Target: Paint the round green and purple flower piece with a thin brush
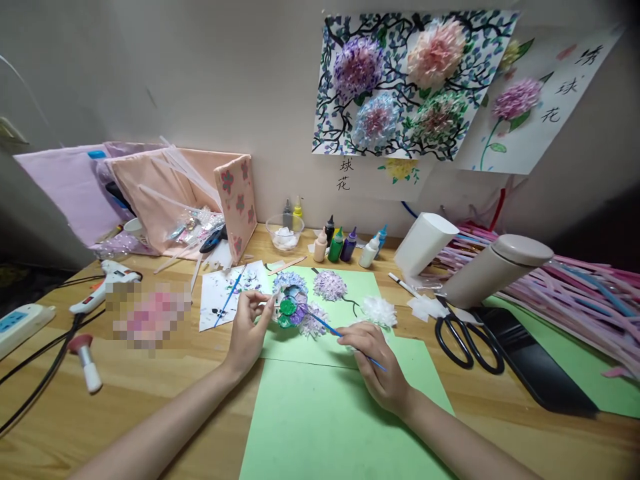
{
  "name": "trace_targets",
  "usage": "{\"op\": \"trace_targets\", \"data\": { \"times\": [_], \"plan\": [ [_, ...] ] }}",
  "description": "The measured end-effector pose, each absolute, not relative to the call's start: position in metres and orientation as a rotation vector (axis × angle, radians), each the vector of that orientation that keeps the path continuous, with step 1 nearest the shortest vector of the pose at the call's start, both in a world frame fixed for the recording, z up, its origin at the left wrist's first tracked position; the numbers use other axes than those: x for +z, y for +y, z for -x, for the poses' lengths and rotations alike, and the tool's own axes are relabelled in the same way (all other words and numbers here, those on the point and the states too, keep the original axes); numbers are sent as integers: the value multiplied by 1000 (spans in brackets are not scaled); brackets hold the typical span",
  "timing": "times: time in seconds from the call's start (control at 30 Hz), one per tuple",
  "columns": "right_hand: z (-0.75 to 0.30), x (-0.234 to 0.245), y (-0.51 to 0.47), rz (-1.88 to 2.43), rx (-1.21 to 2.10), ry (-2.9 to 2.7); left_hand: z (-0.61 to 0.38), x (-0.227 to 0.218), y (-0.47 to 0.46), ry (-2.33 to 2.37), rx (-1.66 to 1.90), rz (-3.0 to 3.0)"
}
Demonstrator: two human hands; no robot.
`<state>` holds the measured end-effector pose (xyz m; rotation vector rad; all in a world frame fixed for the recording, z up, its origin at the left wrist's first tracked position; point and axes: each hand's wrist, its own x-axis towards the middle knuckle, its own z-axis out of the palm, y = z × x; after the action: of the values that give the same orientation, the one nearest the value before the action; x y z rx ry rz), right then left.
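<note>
My left hand (249,328) grips the left edge of a small round paint palette (287,311) with green, purple and blue paint in its wells, held tilted above the green paper. In my right hand (373,357) is a thin blue paintbrush (326,324), its tip at the palette's purple well. Behind and beside the palette lie fluffy paper flowers: a blue one (291,281), a lilac one (330,285) and a paler lilac one (316,321) partly hidden. A white fluffy flower (379,311) lies to the right, beyond my right hand. Green paper sheets (340,413) lie under them.
A paint-spotted white sheet (213,300) carries a second blue brush (230,297). Several paint bottles (336,245) and a clear bowl (285,233) stand behind. Black-handled scissors (467,343), a phone (535,360) and a tumbler (495,270) are right; a glue gun (103,288) lies left.
</note>
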<state>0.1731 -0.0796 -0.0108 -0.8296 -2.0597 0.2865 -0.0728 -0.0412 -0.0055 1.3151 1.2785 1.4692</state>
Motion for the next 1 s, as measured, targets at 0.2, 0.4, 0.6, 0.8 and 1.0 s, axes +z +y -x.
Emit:
{"op": "trace_targets", "data": {
  "times": [0.2, 0.4, 0.6, 0.8, 1.0],
  "plan": [
    [-175, -10, -80, 876, 278, -2037, 72, -5, -42, 1284, 1478, -1315],
    [-174, -11, -82, 868, 260, -2034, 71, -5, -42, 1277, 1477, -1310],
    [-175, -9, -82, 878, 236, -2018, 72, -5, -42, 1289, 1476, -1324],
    [-174, -9, -84, 858, 214, -1996, 73, -5, -42, 1293, 1469, -1336],
    [-171, -8, -84, 925, 241, -2074, 71, -4, -43, 1292, 1467, -1313]
  ]
}}
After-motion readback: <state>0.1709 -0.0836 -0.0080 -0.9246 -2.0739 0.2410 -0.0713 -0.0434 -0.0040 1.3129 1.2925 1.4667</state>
